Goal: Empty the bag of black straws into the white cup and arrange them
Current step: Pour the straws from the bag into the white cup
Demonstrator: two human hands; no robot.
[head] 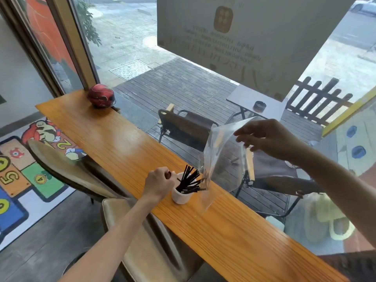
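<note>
A small white cup (181, 197) stands on the wooden counter (126, 151), near its window edge. Several black straws (190, 181) stick out of it, fanned up and to the right. My left hand (159, 183) is closed at the cup's left rim, pinching something thin. My right hand (266, 137) holds a clear plastic bag (220, 153) by its upper end, raised above the counter. The bag hangs mouth down, its lower end around the tips of the rightmost straws. It looks nearly empty.
A red helmet (101, 95) sits at the counter's far end. Two tan padded stools (67, 169) stand along the near side, one right below my left arm. The window glass runs along the counter's far edge, with outdoor chairs and a small table behind it.
</note>
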